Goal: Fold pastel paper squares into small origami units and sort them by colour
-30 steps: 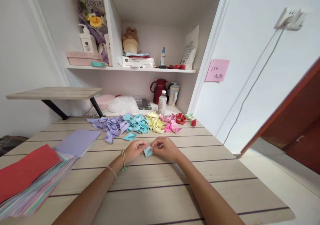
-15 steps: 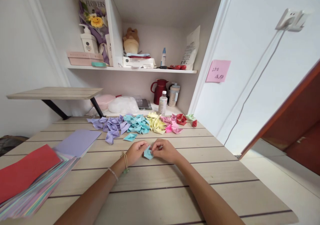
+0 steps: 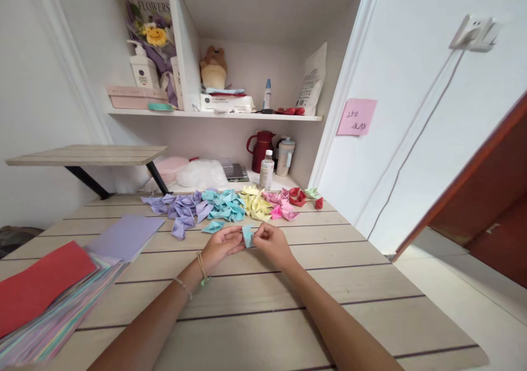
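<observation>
Blue paper (image 3: 247, 236) in right fingers (image 3: 262, 237), folds unclear, forearms (image 3: 329, 310) cropped

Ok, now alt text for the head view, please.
A person's right hand pinches a small blue folded paper, the left hand beside it, over a table. Beyond lie folded pieces in several colours; a stack of coloured paper sits at left.

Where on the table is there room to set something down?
The table is bare between the left forearm and right forearm, and from the right forearm to the table's edge; a narrower strip parts the left forearm from the paper stack. The far side is crowded with folded papers.
</observation>
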`<state>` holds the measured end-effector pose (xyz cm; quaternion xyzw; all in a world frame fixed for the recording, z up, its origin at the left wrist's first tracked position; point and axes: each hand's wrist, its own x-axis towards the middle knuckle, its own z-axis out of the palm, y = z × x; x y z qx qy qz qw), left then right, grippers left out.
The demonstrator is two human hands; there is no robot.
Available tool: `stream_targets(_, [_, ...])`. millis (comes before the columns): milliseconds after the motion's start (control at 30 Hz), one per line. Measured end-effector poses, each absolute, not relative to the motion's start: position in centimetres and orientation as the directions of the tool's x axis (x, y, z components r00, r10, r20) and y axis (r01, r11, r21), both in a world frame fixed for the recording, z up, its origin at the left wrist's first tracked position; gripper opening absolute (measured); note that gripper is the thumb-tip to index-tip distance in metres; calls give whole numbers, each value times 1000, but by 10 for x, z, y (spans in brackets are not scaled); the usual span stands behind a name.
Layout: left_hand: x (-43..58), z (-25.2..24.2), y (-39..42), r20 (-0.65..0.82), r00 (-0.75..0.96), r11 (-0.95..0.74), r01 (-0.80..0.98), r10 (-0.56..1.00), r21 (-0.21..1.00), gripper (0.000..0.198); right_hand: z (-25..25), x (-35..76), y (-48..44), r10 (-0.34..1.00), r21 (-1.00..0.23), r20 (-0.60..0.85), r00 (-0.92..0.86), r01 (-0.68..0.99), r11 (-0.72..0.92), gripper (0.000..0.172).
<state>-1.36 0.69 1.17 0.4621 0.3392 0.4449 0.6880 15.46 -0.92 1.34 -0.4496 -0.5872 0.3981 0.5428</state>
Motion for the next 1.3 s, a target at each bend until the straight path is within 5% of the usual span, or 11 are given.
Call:
stream_targets(300, [-13,7,9,-18,439,137,-241,898,961,44,0,153,-5,988,-993,118,-98,-31,115,22])
stream_targets(567, [-11,5,9,122,510,27,-275,851,961,47,2,149,-10,966,-959,257,-40,112,260,12])
stream_targets(900, [-11,6,7,49,489,70,-222,871,973,63,1,143,-11,957,-954,291,5,78,290,31])
stream_targets(1033, [-11,6,6,5,436,103,-225,900,969,67,3,143,-13,934,-922,357,2,162,352,22])
stream_targets(1300, [-11,4,8,18,446,87,-214,895,973,70,1,143,-12,963,-951,268,-21,157,268,18])
